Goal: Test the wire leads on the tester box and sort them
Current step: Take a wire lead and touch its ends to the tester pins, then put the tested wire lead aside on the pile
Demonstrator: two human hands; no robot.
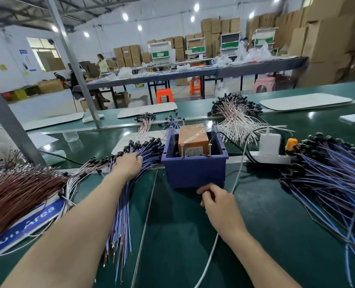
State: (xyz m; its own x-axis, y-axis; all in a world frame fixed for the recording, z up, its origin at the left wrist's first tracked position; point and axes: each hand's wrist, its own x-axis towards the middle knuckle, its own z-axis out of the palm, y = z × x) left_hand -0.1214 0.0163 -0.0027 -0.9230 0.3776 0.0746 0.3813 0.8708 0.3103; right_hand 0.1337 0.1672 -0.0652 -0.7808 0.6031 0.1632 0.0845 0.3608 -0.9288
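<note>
The tester is an orange box (193, 138) standing in a blue bin (194, 171) at the middle of the green table, with two upright screws (209, 149) at its front. My left hand (128, 165) lies on a pile of blue and brown wire leads (122, 204) left of the bin, fingers curled into the leads near their black ends. My right hand (216, 201) hovers in front of the bin with its fingers loosely curled; nothing shows in it. A second large pile of blue leads (334, 179) lies to the right.
A brown lead bundle (16, 192) and a blue sign (26, 225) lie far left. White leads (236, 119) are heaped behind the bin. A white power strip (270, 156) with a charger sits right of the bin; its white cable (212, 252) runs toward me.
</note>
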